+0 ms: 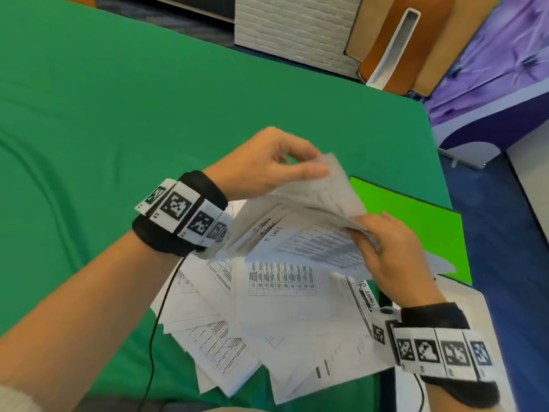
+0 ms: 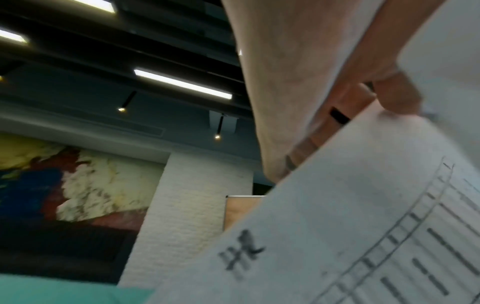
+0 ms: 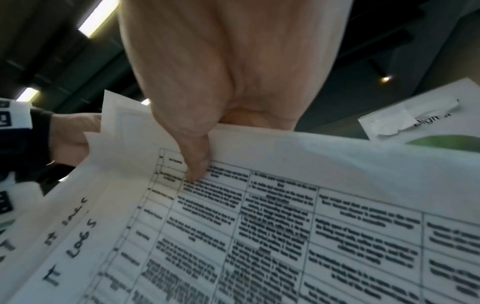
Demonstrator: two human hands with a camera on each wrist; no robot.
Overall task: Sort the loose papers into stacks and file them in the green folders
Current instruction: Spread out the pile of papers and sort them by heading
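Holding a bundle of white printed paper sheets (image 1: 300, 230) up over the green cloth tabletop (image 1: 118, 120): left hand (image 1: 267, 162) pinching the top sheets, right hand (image 1: 392, 257) gripping the bundle's edge. Lying spread below, more loose white papers (image 1: 267, 316), beside a bright green flat folder (image 1: 416, 215).

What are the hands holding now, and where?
Both hold a sheaf of papers: left hand pinches its far edge, right hand grips its right edge.
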